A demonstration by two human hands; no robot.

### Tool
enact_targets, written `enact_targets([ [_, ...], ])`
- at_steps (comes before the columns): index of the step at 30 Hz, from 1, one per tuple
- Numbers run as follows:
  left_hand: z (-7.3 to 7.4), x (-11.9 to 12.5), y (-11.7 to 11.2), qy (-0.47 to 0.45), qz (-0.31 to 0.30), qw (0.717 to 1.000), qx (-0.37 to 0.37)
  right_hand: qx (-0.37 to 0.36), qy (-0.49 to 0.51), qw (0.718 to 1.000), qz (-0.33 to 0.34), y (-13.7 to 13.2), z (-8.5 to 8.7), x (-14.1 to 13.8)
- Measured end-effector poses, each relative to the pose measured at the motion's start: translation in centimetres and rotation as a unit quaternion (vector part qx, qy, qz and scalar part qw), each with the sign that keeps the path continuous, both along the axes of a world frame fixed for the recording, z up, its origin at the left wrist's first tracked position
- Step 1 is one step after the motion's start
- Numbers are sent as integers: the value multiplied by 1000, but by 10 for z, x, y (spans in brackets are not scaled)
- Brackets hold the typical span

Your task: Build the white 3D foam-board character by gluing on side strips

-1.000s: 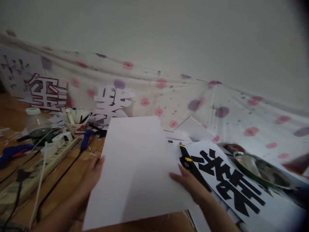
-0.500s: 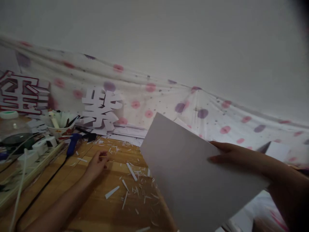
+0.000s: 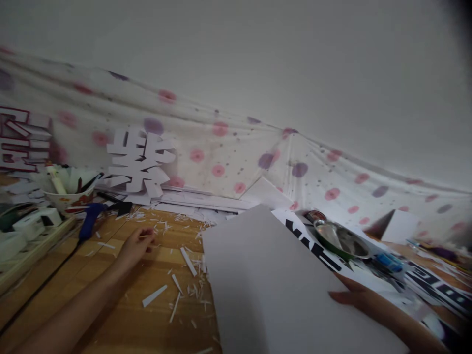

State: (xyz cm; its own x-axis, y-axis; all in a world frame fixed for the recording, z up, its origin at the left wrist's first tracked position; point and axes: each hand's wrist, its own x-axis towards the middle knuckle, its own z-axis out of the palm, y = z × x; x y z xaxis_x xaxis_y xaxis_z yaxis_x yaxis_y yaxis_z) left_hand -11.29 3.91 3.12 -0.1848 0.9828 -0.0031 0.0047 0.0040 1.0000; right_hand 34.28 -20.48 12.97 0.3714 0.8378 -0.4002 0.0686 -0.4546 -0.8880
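My right hand (image 3: 354, 299) grips the right edge of a large white sheet (image 3: 273, 285), thumb on top, and the sheet lies low over the printed pages on the right. My left hand (image 3: 137, 242) rests on the wooden floor (image 3: 121, 314) among white paper scraps (image 3: 186, 260); its fingers are curled in a pinch, and what they hold is too small to make out. A sheet printed with big black characters (image 3: 313, 246) pokes out from under the white sheet.
A steel bowl (image 3: 341, 238) sits on the printed sheets at right. White cut-out characters (image 3: 138, 160) lean against the spotted cloth (image 3: 228, 147). A cup of tools (image 3: 70, 189), a blue glue gun (image 3: 88, 219) and a power strip (image 3: 25, 231) stand at left.
The right hand has carried the white sheet to the right and lowered it over the printed pages. The left hand let go of the sheet and now rests on the floor among scraps.
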Motion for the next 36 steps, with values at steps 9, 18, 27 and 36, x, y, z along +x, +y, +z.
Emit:
enact_targets([
  [9,56,-11,8,29,66,995,75,14,128,972,199,71,-31,-60],
  [18,69,-14,9,57,86,990,95,51,97,981,160,125,-38,-18],
  [27,84,-18,-6,75,135,984,84,-7,103,944,313,158,-62,-83],
  [36,103,-13,-39,97,180,976,71,-2,127,881,455,165,-54,-116],
])
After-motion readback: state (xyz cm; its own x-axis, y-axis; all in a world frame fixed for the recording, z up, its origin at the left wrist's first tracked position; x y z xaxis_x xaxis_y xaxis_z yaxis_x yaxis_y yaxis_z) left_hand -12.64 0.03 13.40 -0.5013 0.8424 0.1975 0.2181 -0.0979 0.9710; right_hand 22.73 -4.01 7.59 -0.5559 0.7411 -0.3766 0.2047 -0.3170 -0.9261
